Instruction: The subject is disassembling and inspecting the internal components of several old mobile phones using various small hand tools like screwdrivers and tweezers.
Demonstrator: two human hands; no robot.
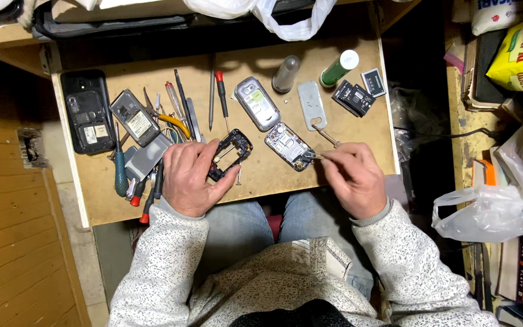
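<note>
The left hand (pixel 190 178) lies flat-knuckled on the desk (pixel 358 142), its fingers (pixel 208 151) curled and clamped on a black phone frame (pixel 232 152), which sticks out past the fingertips toward the far side of the desk. The right hand (pixel 353 178) has its fingers (pixel 334 156) pinched together on thin metal tweezers (pixel 313 156); the tips reach out just beyond the fingers to the near corner of an opened phone body with bare circuit board (pixel 289 145), which lies flat just beside the black frame, between the two hands.

Beyond the fingers of both hands lie a silver phone (pixel 256 103), a grey back cover (pixel 311 104), a clear cap (pixel 286 74), a green cylinder with a white end (pixel 338 68) and two black batteries (pixel 353 97). Outward of the left fingers a row of screwdrivers (pixel 220 91) and other tools crowds the desk, with a large black phone (pixel 86 112) near the far left edge.

The right hand sits close to the desk's near edge and not far from its right edge. Bare wood lies past the right fingers toward that right edge, and a smaller bare patch between the hands along the near edge.
</note>
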